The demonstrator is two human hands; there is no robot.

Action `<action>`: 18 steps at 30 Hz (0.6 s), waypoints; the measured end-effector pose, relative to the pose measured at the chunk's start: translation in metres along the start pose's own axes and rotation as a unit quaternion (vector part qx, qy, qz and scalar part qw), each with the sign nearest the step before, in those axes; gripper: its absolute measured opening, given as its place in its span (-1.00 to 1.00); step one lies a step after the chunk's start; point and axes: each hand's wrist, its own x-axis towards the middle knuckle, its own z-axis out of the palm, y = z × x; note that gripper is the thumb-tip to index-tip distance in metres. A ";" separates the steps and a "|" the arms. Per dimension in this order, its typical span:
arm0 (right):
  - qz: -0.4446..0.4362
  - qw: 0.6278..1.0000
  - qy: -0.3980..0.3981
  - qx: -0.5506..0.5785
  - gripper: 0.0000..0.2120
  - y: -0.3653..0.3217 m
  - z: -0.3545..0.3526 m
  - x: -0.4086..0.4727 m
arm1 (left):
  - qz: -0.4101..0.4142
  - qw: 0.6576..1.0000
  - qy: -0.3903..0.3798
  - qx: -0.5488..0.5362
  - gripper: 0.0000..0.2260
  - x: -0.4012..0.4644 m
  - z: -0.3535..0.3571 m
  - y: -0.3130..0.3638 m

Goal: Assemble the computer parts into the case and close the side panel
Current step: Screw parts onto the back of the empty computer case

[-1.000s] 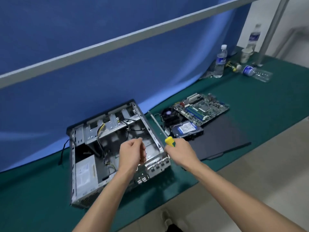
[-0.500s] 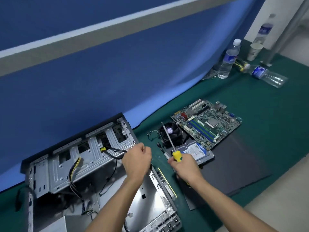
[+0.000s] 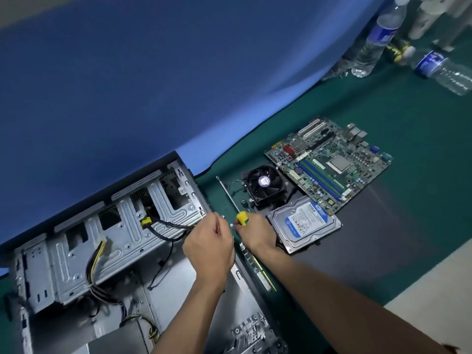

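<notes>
Three parts, green motherboard [image 3: 329, 162], black cooler fan [image 3: 265, 183] and blue-labelled hard drive [image 3: 305, 223], are laid right of the open grey metal case [image 3: 107, 238], uninstalled. A yellow-handled screwdriver [image 3: 241, 217] is gripped by the right hand [image 3: 255, 233]; the left hand [image 3: 209, 244] is curled, contents untellable. Motherboard fitting is judged next.

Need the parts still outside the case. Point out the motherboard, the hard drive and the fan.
motherboard [image 3: 329, 162]: head view, middle of the green board.
hard drive [image 3: 305, 223]: head view, on its blue label.
fan [image 3: 264, 181]: head view, on the hub sticker.
</notes>
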 end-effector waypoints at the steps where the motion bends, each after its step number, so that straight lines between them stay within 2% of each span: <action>1: 0.002 1.000 0.007 -0.006 -0.87 -0.001 0.002 0.003 | 0.004 1.000 0.001 0.001 -0.72 0.000 0.000 0.000; 7: 0.001 0.998 0.019 -0.052 -0.84 -0.007 0.015 0.017 | 0.017 1.000 0.014 -0.002 -0.74 0.001 0.002 -0.002; 13: -0.004 0.997 0.019 -0.081 -0.78 -0.008 0.018 0.023 | 0.010 1.000 -0.007 -0.013 -0.75 0.002 0.003 -0.003; 18: -0.002 1.000 0.009 0.026 -0.72 -0.008 0.009 0.014 | 0.013 1.000 -0.003 -0.009 -0.71 0.004 0.004 -0.005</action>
